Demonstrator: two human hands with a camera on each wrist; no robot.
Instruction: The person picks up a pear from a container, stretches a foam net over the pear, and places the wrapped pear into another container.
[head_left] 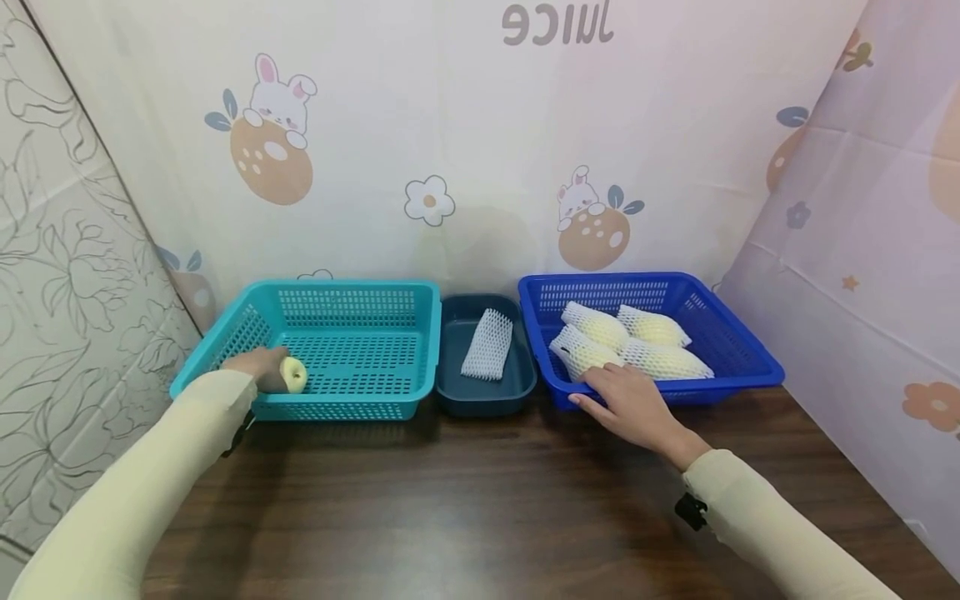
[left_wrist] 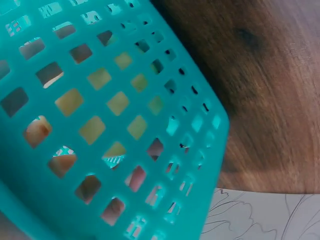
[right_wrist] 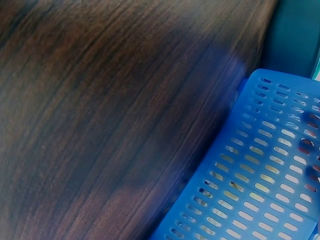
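At the front left corner of the teal basket (head_left: 352, 408), my left hand (head_left: 258, 367) grips a pale yellow fruit (head_left: 295, 375) with a dark-centred dimple. In the left wrist view the fruit (left_wrist: 92, 130) and fingers (left_wrist: 37, 131) appear only through the basket's holes. My right hand (head_left: 626, 404) rests over the front rim of the blue basket (head_left: 735, 379), its fingertips by the nearest net-sleeved fruit (head_left: 588, 354). Several pale yellow fruits in white foam nets lie in that basket. In the right wrist view the basket wall (right_wrist: 250, 165) mostly hides this hand.
Between the two baskets stands a dark blue-green tray (head_left: 480, 404) with a white foam net sleeve (head_left: 488, 346) in it. All three stand along the back of a dark wooden table (head_left: 450, 500). A printed curtain (head_left: 480, 125) hangs behind them.
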